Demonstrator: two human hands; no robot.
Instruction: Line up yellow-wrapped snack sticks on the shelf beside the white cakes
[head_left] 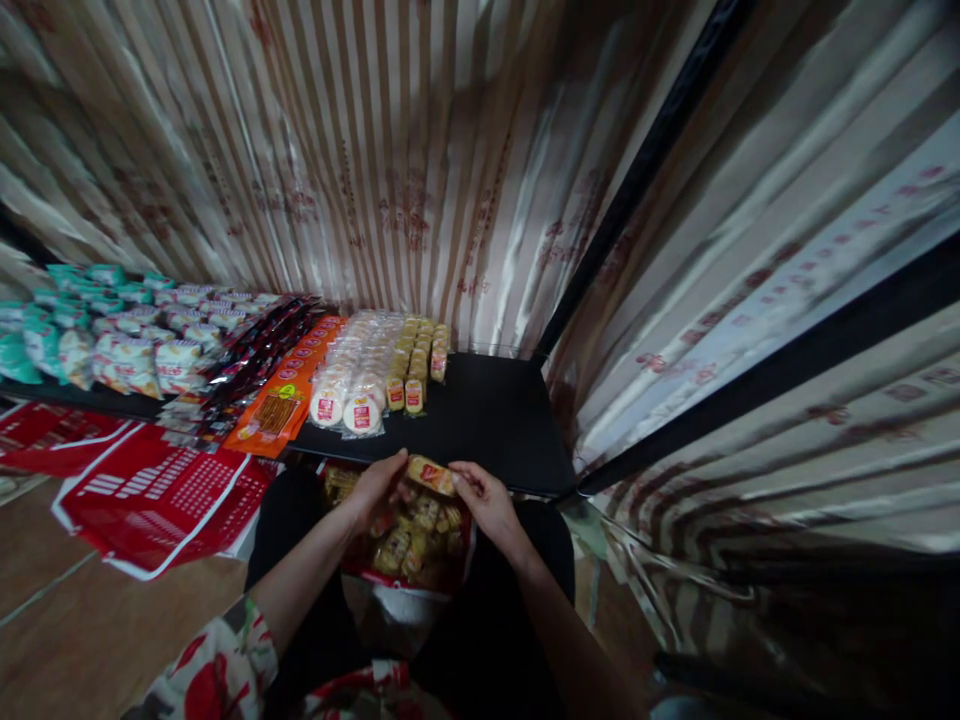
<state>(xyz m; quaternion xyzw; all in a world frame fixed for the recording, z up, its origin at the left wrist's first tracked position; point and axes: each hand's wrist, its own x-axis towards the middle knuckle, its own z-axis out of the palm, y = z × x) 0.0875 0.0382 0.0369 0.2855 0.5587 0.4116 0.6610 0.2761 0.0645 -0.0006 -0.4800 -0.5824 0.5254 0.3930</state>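
Observation:
Between my two hands is a small wrapped snack pack (431,475), yellowish with a red label, tilted slightly down to the right. My left hand (381,485) pinches its left end, and my right hand (484,497) grips its right end. Just below them, between my knees, a red bag (461,575) holds many similar yellow packs (412,540). On the black shelf (495,420) ahead, matching packs (413,370) stand in rows, the rightmost row shorter than the others.
Left of those rows lie clear-wrapped round white cakes (363,412), orange packets (274,410), dark packets (255,360) and white and teal bags (127,350). Red printed bags (165,490) lie at lower left. Black poles (630,210) and striped plastic sheeting (420,170) enclose the back and right.

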